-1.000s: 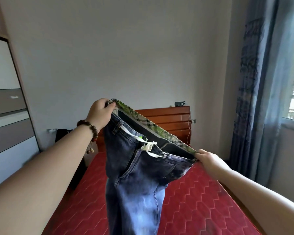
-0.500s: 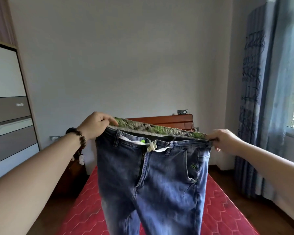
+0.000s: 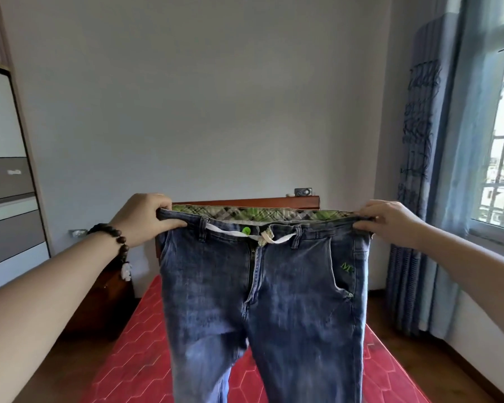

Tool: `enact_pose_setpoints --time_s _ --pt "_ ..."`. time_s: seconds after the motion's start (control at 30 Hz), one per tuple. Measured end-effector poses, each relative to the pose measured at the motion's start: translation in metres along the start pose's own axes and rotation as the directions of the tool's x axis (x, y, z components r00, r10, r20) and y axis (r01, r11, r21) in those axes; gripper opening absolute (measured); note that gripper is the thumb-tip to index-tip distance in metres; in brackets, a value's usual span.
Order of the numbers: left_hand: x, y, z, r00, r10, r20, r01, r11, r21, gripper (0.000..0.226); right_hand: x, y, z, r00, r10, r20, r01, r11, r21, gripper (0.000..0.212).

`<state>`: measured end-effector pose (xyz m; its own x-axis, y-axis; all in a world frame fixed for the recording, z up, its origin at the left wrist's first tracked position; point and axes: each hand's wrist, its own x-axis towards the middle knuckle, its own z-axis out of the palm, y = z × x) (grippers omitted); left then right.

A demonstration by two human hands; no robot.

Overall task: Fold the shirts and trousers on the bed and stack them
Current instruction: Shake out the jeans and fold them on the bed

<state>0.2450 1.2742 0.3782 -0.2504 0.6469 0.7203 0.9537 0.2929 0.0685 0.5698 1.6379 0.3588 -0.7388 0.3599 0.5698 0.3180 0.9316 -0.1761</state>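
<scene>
Here my left hand (image 3: pixel 141 218) and right hand (image 3: pixel 390 221) each pinch a waistband corner of the jeans (image 3: pixel 262 301), stretching them flat in the air above the red bed (image 3: pixel 146 344), so the legs hang straight for folding.

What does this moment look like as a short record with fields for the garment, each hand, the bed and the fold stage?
garment: blue jeans, front facing the camera, green plaid waistband lining showing
left hand: left hand grips the waistband's left end; bead bracelet on the wrist
right hand: right hand grips the waistband's right end
position: waistband held level and stretched wide, legs hanging down
bed: red patterned bed below, wooden headboard behind
fold stage: not yet folded
</scene>
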Motion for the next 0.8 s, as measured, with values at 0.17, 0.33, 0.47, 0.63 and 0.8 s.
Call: enact_pose_setpoints --time_s 0.17,0.33,0.47,0.63,0.8 --pt "0.000 0.009 -0.001 0.979 -0.079 -0.190 0.055 0.990 -0.130 0.053 -0.007 -0.003 -0.012 0.965 0.255 -0.057 -0.165 0.764 0.623 0.015" --pt "0.003 0.026 -0.001 0.950 0.240 -0.198 -0.185 0.948 0.261 0.071 -0.006 -0.003 -0.021 0.973 0.203 -0.107 -0.129 0.870 0.476 0.016" --pt "-0.006 0.015 0.001 0.941 0.288 -0.177 -0.277 0.957 0.083 0.052 -0.011 0.009 -0.017 0.925 0.269 -0.269 -0.113 0.869 0.482 0.013" --pt "-0.019 0.015 0.034 0.979 0.203 -0.001 -0.200 0.969 0.147 0.041 -0.011 0.017 -0.005 0.951 0.260 -0.168 -0.210 0.940 0.268 0.006" --pt "-0.032 0.017 0.057 0.992 -0.091 -0.093 0.091 0.996 0.003 0.037 -0.017 0.022 0.005 0.941 0.293 -0.171 -0.233 0.924 0.303 0.008"
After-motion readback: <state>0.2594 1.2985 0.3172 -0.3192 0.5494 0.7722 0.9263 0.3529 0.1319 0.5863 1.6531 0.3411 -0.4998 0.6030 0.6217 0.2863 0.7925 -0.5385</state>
